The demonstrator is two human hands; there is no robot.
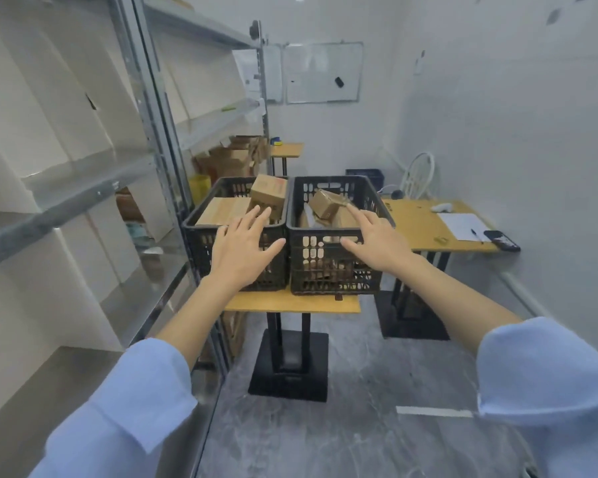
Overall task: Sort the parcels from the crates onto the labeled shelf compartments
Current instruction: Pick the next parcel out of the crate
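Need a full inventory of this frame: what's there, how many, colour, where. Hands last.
crates: 2, black, side by side on the near table
parcels: several, brown cardboard, inside both crates
tables: 3, wooden tops; one under the crates, one to the right, one far back
shelf: 1, grey metal, along the left
whiteboard: 1, white, far wall
phone: 1, black, near edge of the right table
paper: 1 sheet, white, right table
sleeves: 2, light blue, on both forearms
left hand: 1, open, in front of the left crate
right hand: 1, open, at the right crate's near rim
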